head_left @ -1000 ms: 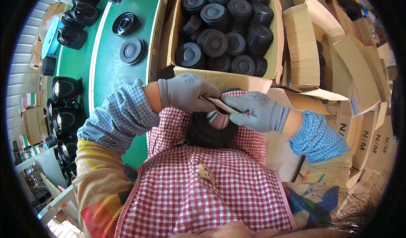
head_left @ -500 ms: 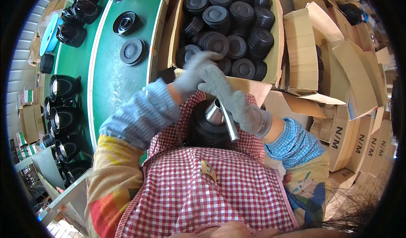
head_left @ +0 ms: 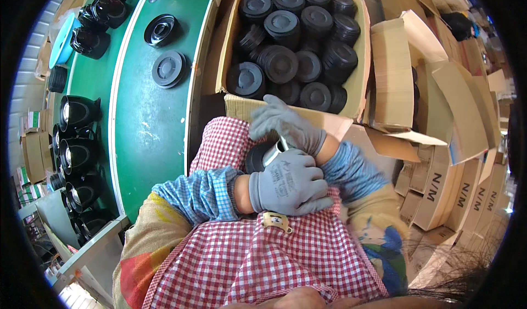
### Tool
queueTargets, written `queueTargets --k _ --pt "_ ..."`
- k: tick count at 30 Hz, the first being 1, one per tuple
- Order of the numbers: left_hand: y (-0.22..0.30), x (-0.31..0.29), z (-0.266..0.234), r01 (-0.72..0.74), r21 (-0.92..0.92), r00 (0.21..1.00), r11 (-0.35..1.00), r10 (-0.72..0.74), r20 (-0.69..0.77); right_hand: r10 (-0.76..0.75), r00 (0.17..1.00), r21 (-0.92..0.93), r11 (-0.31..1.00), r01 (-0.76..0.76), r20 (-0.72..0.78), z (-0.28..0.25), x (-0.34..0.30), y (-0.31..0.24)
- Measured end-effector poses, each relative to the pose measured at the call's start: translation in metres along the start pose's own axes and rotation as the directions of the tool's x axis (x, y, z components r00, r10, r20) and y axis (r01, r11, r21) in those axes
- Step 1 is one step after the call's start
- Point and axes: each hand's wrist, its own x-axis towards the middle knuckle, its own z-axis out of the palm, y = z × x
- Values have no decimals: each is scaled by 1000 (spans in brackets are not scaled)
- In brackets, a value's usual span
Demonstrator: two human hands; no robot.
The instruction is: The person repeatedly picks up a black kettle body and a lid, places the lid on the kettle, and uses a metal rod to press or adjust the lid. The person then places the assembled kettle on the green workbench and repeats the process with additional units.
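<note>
A round black piece (head_left: 254,158) rests on my lap, mostly hidden under my hands. A shiny metal part (head_left: 273,154) stands at its middle. My left hand (head_left: 290,184), in a grey glove, is closed, its fingers wrapped down over the place beside the metal part; the metal tube seen there earlier is hidden beneath them. Just beyond it, my gloved right hand (head_left: 286,123) hovers over the black piece, somewhat blurred. Its fingers reach leftward and look apart, with nothing visible in them.
An open carton (head_left: 239,107) ahead holds stacked black discs (head_left: 281,63). A green worktable (head_left: 144,119) on the left carries a black disc (head_left: 168,68), a black ring-shaped part (head_left: 161,30) and black housings (head_left: 77,155). More cardboard boxes (head_left: 433,188) crowd the right.
My left hand has come back from the carton's near edge and closed over the metal tube's place. My right hand has shifted slightly away from me, off the tube.
</note>
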Motion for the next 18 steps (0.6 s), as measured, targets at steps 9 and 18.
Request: queueTargets --k 9,18 --pt "-53 -63 -54 0 -809 993 588 -93 -68 324 881 -463 758 -460 -344 16 -71 -87" --pt "-28 -135 -106 233 148 971 961 -239 23 622 432 378 762 -526 -653 -23 -104 -18"
